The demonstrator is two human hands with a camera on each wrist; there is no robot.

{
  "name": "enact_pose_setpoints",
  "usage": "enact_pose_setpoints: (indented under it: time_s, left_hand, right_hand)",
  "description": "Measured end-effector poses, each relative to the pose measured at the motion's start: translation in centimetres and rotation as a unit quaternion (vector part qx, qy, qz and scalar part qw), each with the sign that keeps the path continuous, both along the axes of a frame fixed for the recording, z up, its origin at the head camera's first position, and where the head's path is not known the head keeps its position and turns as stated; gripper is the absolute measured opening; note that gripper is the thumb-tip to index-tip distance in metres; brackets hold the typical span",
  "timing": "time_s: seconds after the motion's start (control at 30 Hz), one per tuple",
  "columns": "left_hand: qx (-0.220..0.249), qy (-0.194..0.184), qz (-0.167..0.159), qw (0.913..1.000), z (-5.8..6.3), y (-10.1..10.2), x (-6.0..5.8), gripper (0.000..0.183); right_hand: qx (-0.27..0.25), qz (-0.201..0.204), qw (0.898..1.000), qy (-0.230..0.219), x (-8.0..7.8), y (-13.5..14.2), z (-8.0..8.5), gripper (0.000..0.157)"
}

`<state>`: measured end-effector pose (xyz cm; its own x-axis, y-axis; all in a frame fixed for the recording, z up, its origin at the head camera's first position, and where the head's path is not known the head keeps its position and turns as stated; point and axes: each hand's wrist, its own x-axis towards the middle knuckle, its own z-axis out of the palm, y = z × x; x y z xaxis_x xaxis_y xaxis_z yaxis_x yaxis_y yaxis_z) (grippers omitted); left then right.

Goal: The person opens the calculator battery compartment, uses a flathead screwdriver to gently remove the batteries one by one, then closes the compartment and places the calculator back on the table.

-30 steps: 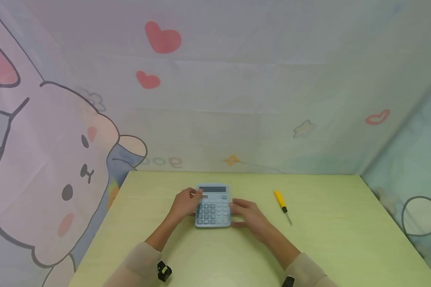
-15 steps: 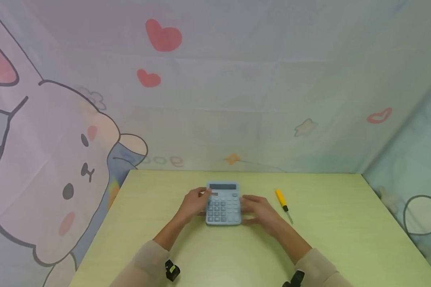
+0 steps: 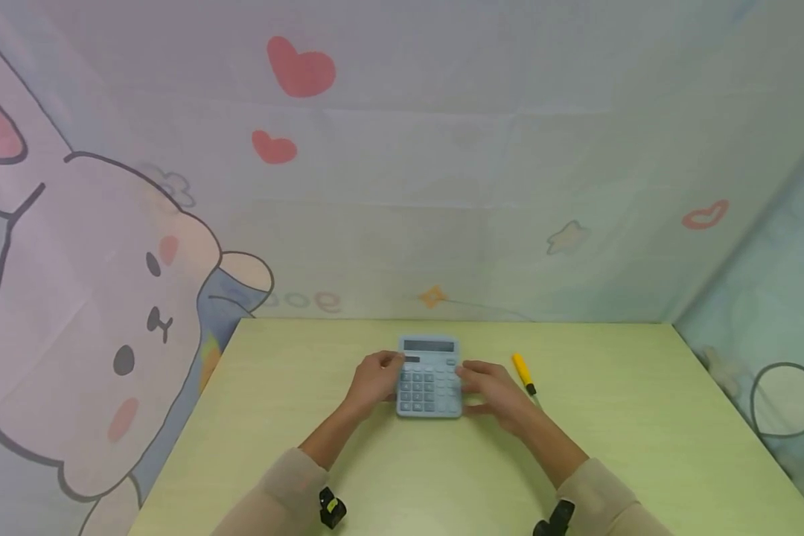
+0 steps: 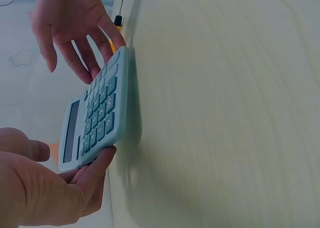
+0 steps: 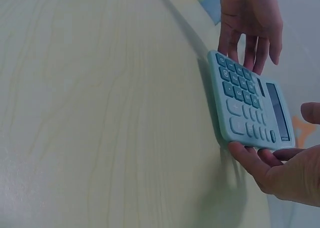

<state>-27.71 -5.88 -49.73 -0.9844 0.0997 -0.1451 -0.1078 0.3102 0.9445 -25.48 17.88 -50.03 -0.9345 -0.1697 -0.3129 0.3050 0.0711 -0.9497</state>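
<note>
A pale blue calculator (image 3: 429, 394) lies face up between both hands near the back of the table, its display towards the far edge. My left hand (image 3: 375, 381) is at its left side; in the left wrist view its fingers touch the calculator's edge, while the thumb (image 4: 40, 150) stands apart from the keys. At the opposite side, my right hand (image 3: 496, 391) has its fingers spread along the edge. In the right wrist view those fingertips (image 5: 237, 149) meet the calculator's rim, with the right thumb (image 5: 311, 112) raised off it.
A screwdriver (image 3: 522, 371) with a yellow handle lies right of the right hand, its shaft partly hidden by the forearm. The pale yellow-green table (image 3: 295, 350) ends at a cloth backdrop (image 3: 402, 164) printed with a rabbit and hearts.
The calculator has shifted to the right and slightly towards the far edge, with both hands moving along with it. The right forearm now covers part of the screwdriver's shaft.
</note>
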Motion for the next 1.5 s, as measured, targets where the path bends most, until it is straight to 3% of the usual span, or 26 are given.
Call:
enact_pose_setpoints:
  time_s: [0.5,0.87,1.5]
  left_hand:
    - [-0.015,-0.003,0.013,0.9998,-0.3,0.9,0.0,0.052]
    - [0.01,-0.005,-0.006,0.9999,0.0,1.0,0.1,0.056]
    - [0.015,0.0,-0.024,0.9996,0.8,2.0,0.0,0.061]
  right_hand:
    - [0.004,-0.025,1.0,0.001,-0.4,0.9,0.4,0.055]
    - [-0.004,-0.033,0.999,-0.007,-0.2,1.1,0.7,0.05]
    - [0.006,-0.031,0.999,-0.018,-0.1,1.7,2.3,0.048]
